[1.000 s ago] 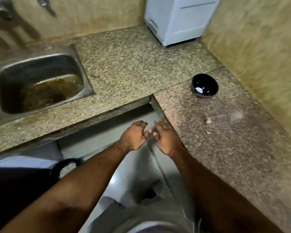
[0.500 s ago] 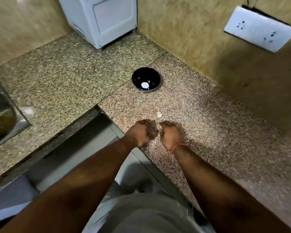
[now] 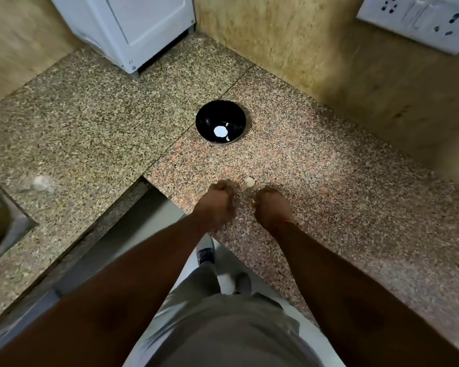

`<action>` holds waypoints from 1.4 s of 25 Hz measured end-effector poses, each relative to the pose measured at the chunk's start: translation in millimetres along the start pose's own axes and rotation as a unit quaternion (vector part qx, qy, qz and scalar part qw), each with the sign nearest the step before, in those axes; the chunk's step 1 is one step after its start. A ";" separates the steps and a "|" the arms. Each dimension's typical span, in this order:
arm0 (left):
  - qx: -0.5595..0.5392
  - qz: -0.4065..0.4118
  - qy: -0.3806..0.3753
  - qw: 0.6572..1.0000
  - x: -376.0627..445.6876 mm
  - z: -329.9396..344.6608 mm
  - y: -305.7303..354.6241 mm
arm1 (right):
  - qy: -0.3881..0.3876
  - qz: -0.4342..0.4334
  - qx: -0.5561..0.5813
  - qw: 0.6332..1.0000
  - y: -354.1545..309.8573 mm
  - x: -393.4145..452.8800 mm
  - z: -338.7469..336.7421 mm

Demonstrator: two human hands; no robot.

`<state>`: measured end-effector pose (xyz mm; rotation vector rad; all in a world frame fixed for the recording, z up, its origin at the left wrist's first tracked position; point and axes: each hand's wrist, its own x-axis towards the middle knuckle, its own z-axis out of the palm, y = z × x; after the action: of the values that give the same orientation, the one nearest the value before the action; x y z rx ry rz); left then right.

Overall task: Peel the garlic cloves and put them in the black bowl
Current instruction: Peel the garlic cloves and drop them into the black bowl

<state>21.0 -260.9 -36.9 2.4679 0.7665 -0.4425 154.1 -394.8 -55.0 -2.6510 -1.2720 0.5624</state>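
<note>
The speckled granite tabletop (image 3: 342, 186) runs far into a corner, where a white appliance (image 3: 133, 27) stands at far left and a white socket plate (image 3: 419, 19) sits on the right wall, with a steel sink (image 3: 0, 223) at the left edge. The black bowl (image 3: 210, 115) stands far of my hands, well apart from them. My left hand (image 3: 217, 205) and right hand (image 3: 272, 207) lie side by side, knuckles up, fingers curled under; whether either pinches anything I cannot tell, and one garlic clove (image 3: 249, 182) lies just beyond them.
</note>
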 end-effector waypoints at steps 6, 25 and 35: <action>0.014 0.000 0.022 1.000 39.8 -38.4 -32.3 | 0.119 -0.011 0.120 0.986 -15.2 53.4 -30.1; 0.024 0.012 0.049 0.998 80.4 -53.5 -64.9 | 0.212 -0.003 0.236 0.948 -52.9 134.0 -51.0; -0.152 0.056 0.085 0.983 70.7 -9.8 -16.3 | 0.025 -0.029 0.154 0.987 0.8 43.7 -4.1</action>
<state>68.4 -213.5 -66.2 2.2643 0.6998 -0.0653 181.3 -361.3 -63.2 -2.3528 -1.1400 0.6235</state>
